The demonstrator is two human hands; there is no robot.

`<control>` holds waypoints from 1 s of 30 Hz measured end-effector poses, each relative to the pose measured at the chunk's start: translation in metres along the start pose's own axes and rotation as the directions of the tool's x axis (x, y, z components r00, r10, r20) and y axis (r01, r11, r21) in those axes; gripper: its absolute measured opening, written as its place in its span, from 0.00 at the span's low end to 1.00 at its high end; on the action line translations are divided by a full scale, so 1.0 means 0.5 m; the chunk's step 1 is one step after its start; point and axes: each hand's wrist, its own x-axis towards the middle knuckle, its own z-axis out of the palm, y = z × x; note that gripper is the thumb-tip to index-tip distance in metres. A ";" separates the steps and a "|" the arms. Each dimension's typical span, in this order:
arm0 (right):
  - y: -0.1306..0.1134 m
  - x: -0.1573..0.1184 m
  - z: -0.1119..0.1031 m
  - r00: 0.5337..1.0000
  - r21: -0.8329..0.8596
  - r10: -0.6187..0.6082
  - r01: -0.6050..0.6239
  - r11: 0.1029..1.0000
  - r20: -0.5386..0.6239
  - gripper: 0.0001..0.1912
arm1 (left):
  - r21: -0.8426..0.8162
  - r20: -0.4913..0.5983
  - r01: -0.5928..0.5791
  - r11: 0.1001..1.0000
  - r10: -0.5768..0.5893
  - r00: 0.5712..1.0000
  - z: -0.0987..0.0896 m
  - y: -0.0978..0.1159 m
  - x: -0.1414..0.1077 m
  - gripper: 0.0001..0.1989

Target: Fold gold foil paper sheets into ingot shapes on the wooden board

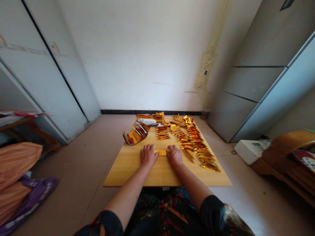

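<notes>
A narrow strip of gold foil paper (161, 152) lies flat on the wooden table (133, 173), stretched between both hands. My left hand (148, 154) presses on its left end, fingers bent and close together. At its right end, my right hand (174, 155) rests in the same way, its fingers curled over the paper. Just right of my right hand are rows of folded gold foil pieces (198, 142), and a shorter row (162, 133) lies beyond the hands. Curved sheets of gold foil paper (134, 135) sit at the table's far left.
A white rolled object (147, 121) and more gold paper (158, 116) lie along the table's far edge. Cabinets (49, 65) stand at left, a grey refrigerator (248, 78) at right. Orange and purple bags (19, 183) are on the left, a white box (249, 151) on the right.
</notes>
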 end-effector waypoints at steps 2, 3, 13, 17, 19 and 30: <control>0.001 -0.001 -0.001 0.999 -0.027 -0.031 0.030 0.999 -0.016 0.11 | 0.005 -0.025 -0.083 0.996 0.084 0.996 0.000 0.002 -0.002 0.10; 0.001 -0.001 -0.001 0.998 -0.044 -0.056 0.055 0.998 -0.020 0.12 | 0.008 -0.028 -0.142 0.990 0.142 0.989 0.000 0.003 -0.001 0.09; 0.011 0.014 -0.013 0.984 -0.021 -0.164 0.166 0.986 0.069 0.15 | -0.127 0.065 -0.365 0.922 0.375 0.925 0.022 -0.021 0.014 0.14; 0.002 0.012 -0.028 0.995 0.060 -0.022 0.016 0.998 0.102 0.11 | -0.148 0.071 -0.288 0.946 0.300 0.951 0.018 -0.036 0.006 0.13; -0.011 0.009 -0.032 0.993 0.084 0.060 -0.069 0.994 0.106 0.12 | -0.150 0.071 -0.222 0.963 0.235 0.970 0.016 -0.037 0.004 0.12; -0.067 -0.002 -0.038 0.964 0.088 0.246 -0.255 0.963 0.100 0.24 | -0.199 0.127 -0.106 0.974 0.133 0.983 0.003 -0.028 0.013 0.12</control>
